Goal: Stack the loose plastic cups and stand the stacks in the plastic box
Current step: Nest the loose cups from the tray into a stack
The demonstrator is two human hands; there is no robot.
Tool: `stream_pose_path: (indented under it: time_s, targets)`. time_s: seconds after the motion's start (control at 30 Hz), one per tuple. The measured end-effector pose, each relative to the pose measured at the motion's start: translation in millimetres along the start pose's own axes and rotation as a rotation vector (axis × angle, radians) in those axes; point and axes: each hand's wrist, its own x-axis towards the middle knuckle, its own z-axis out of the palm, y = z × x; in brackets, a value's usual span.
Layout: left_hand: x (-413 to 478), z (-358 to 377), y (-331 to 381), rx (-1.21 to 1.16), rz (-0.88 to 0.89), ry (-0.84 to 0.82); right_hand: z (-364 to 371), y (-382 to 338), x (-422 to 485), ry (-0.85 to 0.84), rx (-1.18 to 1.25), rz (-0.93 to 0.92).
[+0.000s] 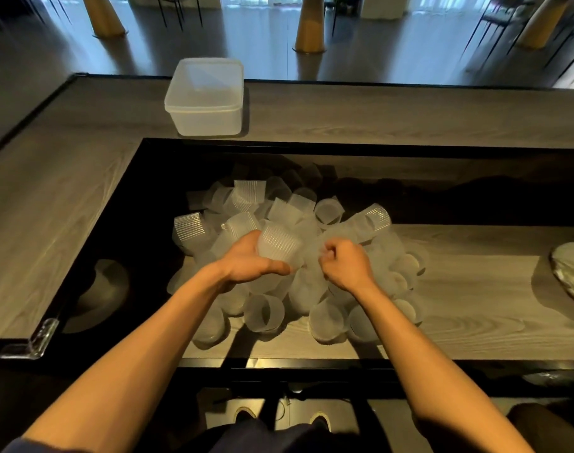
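Barely begun, I'd say: the left hand (pixel 253 264) grips a ribbed cup (pixel 279 245), the right hand (pixel 346 266) seems to pinch another cup (pixel 315 256) beside it, the loose pile (pixel 266 312) fills the bench's sunken middle, and the plastic box (pixel 204 99) sits lidded at the far edge.

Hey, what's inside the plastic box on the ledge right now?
The plastic box has its lid on. Through the cloudy plastic no cup stacks show; it looks empty, though the frosted walls hide fine detail.

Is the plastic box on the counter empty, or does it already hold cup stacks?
Empty, as far as can be seen: no cup shapes show through the translucent walls or top of the plastic box.
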Motion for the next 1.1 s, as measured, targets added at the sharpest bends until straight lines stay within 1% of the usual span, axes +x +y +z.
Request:
stream_pose_path:
  time_s: [0.07, 0.13, 0.17, 0.23, 0.3, 0.4, 0.43, 0.47, 0.53, 0.57, 0.6, 0.63, 0.67, 0.7, 0.73, 0.77, 0.83, 0.87, 0.9, 1.0, 1.1]
  targets:
    - [-0.2, -0.1, -0.6, 0.025, 0.005, -0.004, -20.9, -16.0, -2.5, 0.113, 0.161, -0.092]
    - [0.0, 1.3, 0.2, 0.084, 0.02, -0.019, -39.9, -29.7, -9.8, 0.153, 0.295, -0.209]
    - [-0.4, 2.8, 2.9, 0.122, 0.04, -0.027, -46.5, -34.2, -14.6, 0.129, 0.307, -0.267]
    - [-0.9, 7.2, 7.3, 0.186, 0.083, -0.049, -51.7, -39.3, -25.2, 0.017, 0.287, -0.336]
    - [-1.2, 11.3, 9.2, 0.228, 0.106, -0.057, -51.6, -38.2, -33.3, -0.048, 0.296, -0.334]
    - [-2.8, 16.9, 9.6, 0.248, 0.107, -0.078, -53.0, -32.0, -37.9, -0.024, 0.258, -0.285]
    - [-3.0, 19.2, 10.1, 0.248, 0.1, -0.09, -53.3, -29.7, -39.1, -0.048, 0.237, -0.273]
    - [-1.8, 22.1, 8.8, 0.243, 0.094, -0.093, -52.6, -27.6, -41.2, -0.106, 0.217, -0.264]
    - [-2.0, 27.4, 9.3, 0.23, 0.091, -0.071, -48.9, -25.2, -46.9, -0.276, 0.182, -0.279]
    - [-2.1, 29.5, 9.4, 0.231, 0.098, -0.06, -46.2, -23.6, -50.0, -0.32, 0.191, -0.296]
    - [-1.3, 31.1, 7.6, 0.232, 0.107, -0.056, -44.3, -21.5, -52.8, -0.298, 0.233, -0.3]
    - [-1.0, 32.0, 6.3, 0.224, 0.112, -0.053, -42.0, -17.4, -53.3, -0.196, 0.31, -0.267]
    - [-0.8, 32.4, 4.5, 0.219, 0.108, -0.055, -40.3, -11.8, -53.7, -0.049, 0.374, -0.198]
    - [-2.1, 32.4, 4.0, 0.223, 0.103, -0.053, -38.0, -3.9, -52.8, 0.089, 0.384, -0.121]
    - [-2.4, 32.3, 1.6, 0.229, 0.088, -0.055, -35.4, 4.8, -51.6, 0.154, 0.327, -0.036]
    - [-2.7, 32.6, -0.9, 0.233, 0.077, -0.057, -30.4, 15.1, -51.0, 0.116, 0.242, 0.044]
    - [-4.0, 35.0, -4.6, 0.234, 0.067, -0.055, -16.4, 29.5, -57.2, -0.121, 0.03, 0.16]
    - [-4.6, 36.3, -6.0, 0.235, 0.063, -0.054, -8.4, 32.3, -62.6, -0.215, -0.054, 0.197]
    - [-4.9, 37.7, -6.5, 0.238, 0.064, -0.054, 0.6, 35.4, -66.3, -0.264, -0.103, 0.212]
    - [-4.4, 40.9, -8.4, 0.237, 0.058, -0.062, 17.3, 32.7, -73.4, -0.325, -0.184, 0.223]
    - [-2.4, 41.9, -9.1, 0.235, 0.058, -0.075, 18.5, 32.2, -70.3, -0.286, -0.193, 0.198]
